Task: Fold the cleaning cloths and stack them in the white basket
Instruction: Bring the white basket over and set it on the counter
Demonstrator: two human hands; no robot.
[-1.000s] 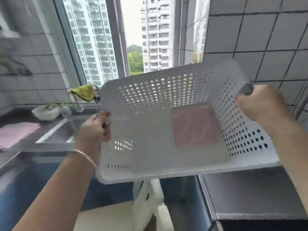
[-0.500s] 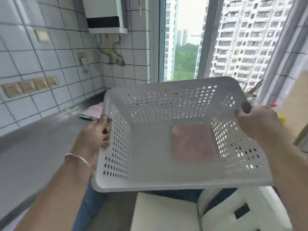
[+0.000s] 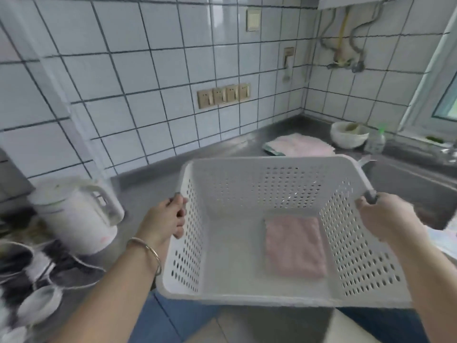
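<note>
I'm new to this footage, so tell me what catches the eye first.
The white basket fills the middle, held in the air by its side rims by the left hand and right hand. A folded pink cloth lies flat inside. More pink cloths wait on the counter behind.

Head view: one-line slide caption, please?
Both hands, left hand and right hand, hold white perforated plastic basket containing one folded pink cloth.

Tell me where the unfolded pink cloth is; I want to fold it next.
In the head view, the unfolded pink cloth lies on the steel counter beyond the white basket, just left of the white bowl.
</note>
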